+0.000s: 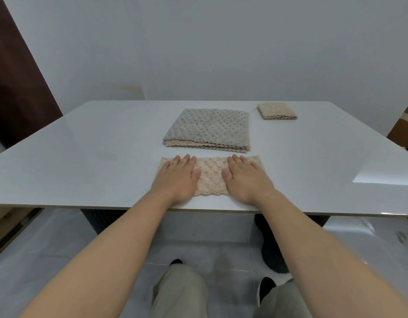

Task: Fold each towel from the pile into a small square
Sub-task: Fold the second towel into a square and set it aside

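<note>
Both hands, the left hand and right hand, lie flat with straight fingers on the beige knitted towel strip at the glossy white worktop's near edge; it looks soft, light and limp, best pinched at its end corners.

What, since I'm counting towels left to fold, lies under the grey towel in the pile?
Under the grey towel, a beige towel shows only its edge along the near side. The grey towel covers the rest, so how many towels lie beneath cannot be told.
</note>
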A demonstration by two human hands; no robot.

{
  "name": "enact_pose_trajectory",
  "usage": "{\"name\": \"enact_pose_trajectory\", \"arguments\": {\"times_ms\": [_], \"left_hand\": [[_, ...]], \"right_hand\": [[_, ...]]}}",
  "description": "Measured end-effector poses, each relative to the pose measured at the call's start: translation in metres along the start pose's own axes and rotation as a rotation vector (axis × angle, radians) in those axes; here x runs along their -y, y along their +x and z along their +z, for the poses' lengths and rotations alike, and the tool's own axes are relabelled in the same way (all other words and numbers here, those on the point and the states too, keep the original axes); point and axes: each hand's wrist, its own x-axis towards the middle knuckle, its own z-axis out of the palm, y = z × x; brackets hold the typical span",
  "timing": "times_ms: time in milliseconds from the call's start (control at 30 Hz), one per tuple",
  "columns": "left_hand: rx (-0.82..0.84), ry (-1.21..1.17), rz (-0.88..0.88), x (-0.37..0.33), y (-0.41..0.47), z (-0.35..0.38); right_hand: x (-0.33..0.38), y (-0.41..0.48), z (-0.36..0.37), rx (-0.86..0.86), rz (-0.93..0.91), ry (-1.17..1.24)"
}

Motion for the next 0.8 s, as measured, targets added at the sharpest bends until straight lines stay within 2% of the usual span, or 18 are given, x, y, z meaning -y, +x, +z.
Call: {"name": "enact_pose_trajectory", "arguments": {"times_ms": [433, 700, 800], "left_hand": [[0.01, -0.012, -0.102, 0.032, -0.007, -0.003], [0.104, 0.059, -0.075, 0.034, -0.008, -0.017], [0.094, 0.035, -0.012, 0.024, -0.008, -0.033]], "right_hand": [[-0.036, -0.002, -0.006, 0.016, 0.138, 0.023], [-0.033, -0.006, -0.013, 0.026, 0.147, 0.032], [-0.032, -0.006, -0.027, -0.036, 0.156, 0.021]]}}
